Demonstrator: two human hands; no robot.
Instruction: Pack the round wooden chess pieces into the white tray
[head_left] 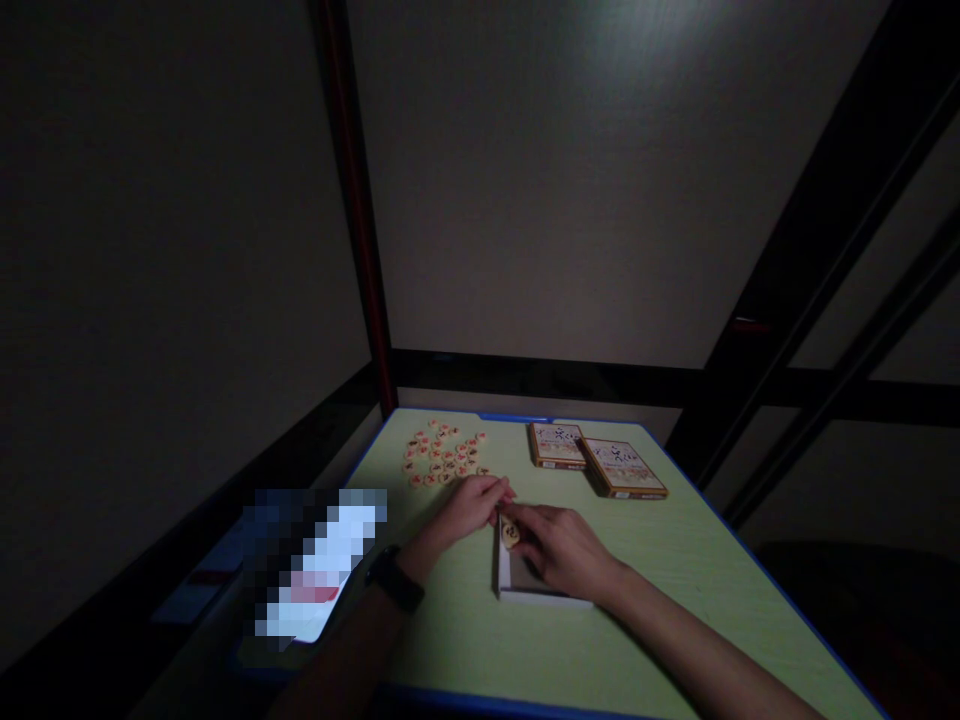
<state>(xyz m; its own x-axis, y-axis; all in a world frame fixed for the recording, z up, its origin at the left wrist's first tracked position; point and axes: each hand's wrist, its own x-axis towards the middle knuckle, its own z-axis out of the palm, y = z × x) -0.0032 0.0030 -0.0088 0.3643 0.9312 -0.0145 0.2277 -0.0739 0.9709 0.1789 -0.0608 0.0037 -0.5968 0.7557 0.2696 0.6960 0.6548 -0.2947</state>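
A shallow open box tray [504,570] with white walls and a brown inside lies in front of me. My right hand [566,545] reaches over it, index finger and thumb around a round wooden Chinese chess piece [511,532] at the tray's left side. Close to its fingertips, by the tray's far left corner, is my left hand [472,503], fingers curled together. What the left fingers hold, if anything, is hidden. Beyond it several loose Chinese chess pieces [437,468] with red or dark characters are spread on the table.
Two printed Chinese chess boxes [556,445] [624,467] sit at the back right of the pale green, blue-edged table [675,590]. To the left is a lit, pixelated screen [322,570]. Walls stand behind and to the left. A dark watch [395,578] is on my left wrist.
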